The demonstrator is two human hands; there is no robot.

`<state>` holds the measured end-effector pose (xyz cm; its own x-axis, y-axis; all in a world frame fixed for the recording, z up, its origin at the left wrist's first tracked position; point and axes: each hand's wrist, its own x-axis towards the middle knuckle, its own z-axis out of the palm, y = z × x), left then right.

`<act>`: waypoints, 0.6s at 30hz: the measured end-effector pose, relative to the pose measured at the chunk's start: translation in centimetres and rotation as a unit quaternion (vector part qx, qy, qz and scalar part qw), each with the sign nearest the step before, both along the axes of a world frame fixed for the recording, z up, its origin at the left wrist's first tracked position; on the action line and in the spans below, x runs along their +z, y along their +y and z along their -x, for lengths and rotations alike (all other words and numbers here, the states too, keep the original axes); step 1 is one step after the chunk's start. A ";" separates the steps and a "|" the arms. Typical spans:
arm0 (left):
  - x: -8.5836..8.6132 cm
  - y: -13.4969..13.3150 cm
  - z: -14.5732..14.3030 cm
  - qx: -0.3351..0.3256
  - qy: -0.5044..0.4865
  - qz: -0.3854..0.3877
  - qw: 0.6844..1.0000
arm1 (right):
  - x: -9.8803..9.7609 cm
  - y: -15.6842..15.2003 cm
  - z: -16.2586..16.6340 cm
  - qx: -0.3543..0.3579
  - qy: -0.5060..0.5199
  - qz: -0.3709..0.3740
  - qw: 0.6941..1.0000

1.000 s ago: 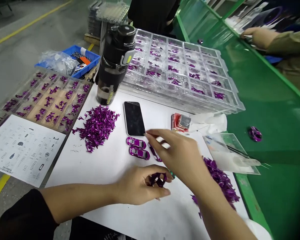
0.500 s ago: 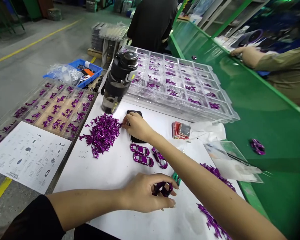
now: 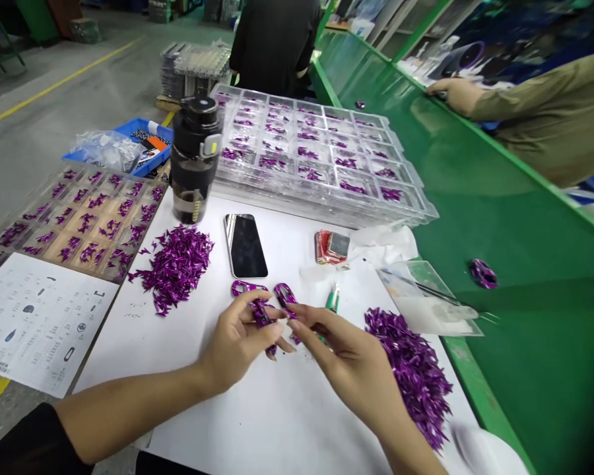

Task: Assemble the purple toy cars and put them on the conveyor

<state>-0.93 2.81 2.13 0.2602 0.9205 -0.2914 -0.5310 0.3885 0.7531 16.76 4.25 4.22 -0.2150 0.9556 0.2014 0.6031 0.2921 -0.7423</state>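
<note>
My left hand (image 3: 236, 344) is closed on a purple metallic piece (image 3: 262, 318) above the white work sheet (image 3: 287, 422). My right hand (image 3: 349, 363) reaches in from the right, its fingertips against a second purple piece (image 3: 286, 297). Whether they grip it, I cannot tell. Just beyond my fingers lies a purple car-shaped metal shell (image 3: 247, 288). A heap of purple metallic slivers (image 3: 173, 267) is left of my hands, and another (image 3: 408, 373) sits right of my right hand. A green-handled tool (image 3: 332, 300) lies near my right fingers.
A black phone (image 3: 245, 245), a black water bottle (image 3: 195, 158) and a red packet (image 3: 331, 246) stand beyond my hands. Behind are a stacked clear tray (image 3: 317, 152) and a printed sheet (image 3: 39, 323). A co-worker's hand (image 3: 455, 95) rests at the green bench (image 3: 525, 264).
My right hand has come back from the phone to the purple pieces by my left hand. My view has swung left, and the phone is now uncovered.
</note>
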 end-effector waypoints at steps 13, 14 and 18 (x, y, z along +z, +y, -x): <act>0.0 -0.7 -0.7 -0.037 0.124 -0.028 0.991 | -2.7 -1.8 -0.5 0.049 -0.100 -0.155 0.982; 0.0 -0.8 -0.7 -0.037 0.130 -0.027 0.990 | -2.4 -1.8 -0.5 0.035 -0.080 -0.144 0.986; 0.0 -1.2 -1.0 -0.012 0.175 -0.030 0.984 | -0.9 -1.8 0.1 -0.054 0.042 -0.063 0.996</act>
